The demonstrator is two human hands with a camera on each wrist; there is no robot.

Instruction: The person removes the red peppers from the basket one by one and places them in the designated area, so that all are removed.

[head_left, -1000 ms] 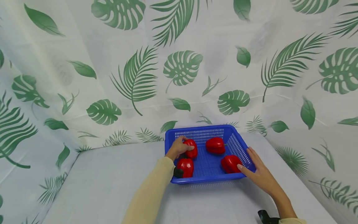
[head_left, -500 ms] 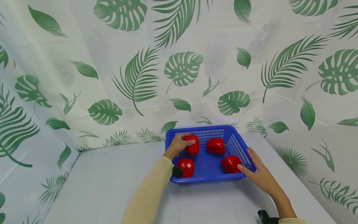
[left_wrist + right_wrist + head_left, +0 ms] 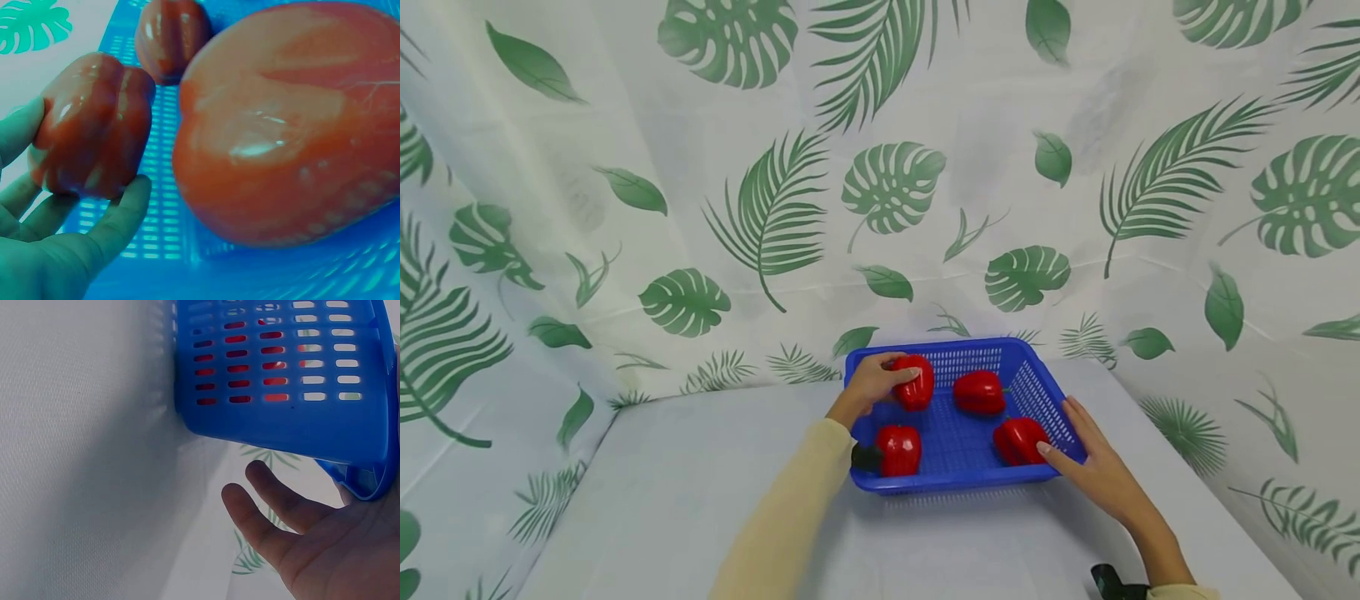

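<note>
In the head view my left hand [image 3: 874, 382] grips a red bell pepper [image 3: 916, 383] at the left of a blue plastic basket [image 3: 951, 481]. Thumb and fingers hold this bell pepper [image 3: 94, 128] from its sides in the left wrist view. Nearer the front left lies another bell pepper [image 3: 899, 451], which looms large at the right of the left wrist view. Two more bell peppers, one at the back [image 3: 979, 392] and one at the front right [image 3: 1019, 441], lie in the basket. My right hand [image 3: 1099, 462] rests at its front right corner, thumb at the rim, fingers straight along the outside.
The basket stands on a white-covered table [image 3: 700, 483], near a backdrop [image 3: 955, 167] printed with green leaves. Dark gear shows at both wrists, the left piece [image 3: 867, 457] overlapping the basket's rim. Red shows through the slots of the basket's side [image 3: 275, 415].
My left hand has raised the bell pepper and drawn it slightly back, away from the front left one. My right hand has stayed at the basket's corner.
</note>
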